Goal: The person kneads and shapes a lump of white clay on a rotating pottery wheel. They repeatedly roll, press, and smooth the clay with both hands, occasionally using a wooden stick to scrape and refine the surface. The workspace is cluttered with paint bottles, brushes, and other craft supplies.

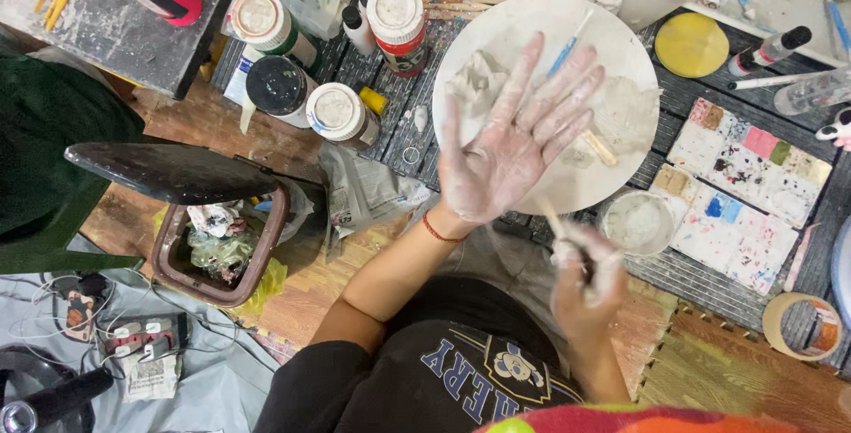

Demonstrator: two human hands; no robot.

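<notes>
Over the round white plate point(567, 39) on the desk, left hand point(510, 145) spread flat w/ nothing held, while right hand point(585, 278), nearer the body, grips a thin brush point(557, 225) pointing up-left toward that palm.

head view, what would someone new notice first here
The left hand stands out, spread open palm up and smeared with whitish paste, over a round white board at the centre. Below it, the blurred right hand grips a thin brush beside a small tub of pale paste. To the left, paint jars cluster on the dark mat, and an open bin of scraps sits on the floor.
</notes>
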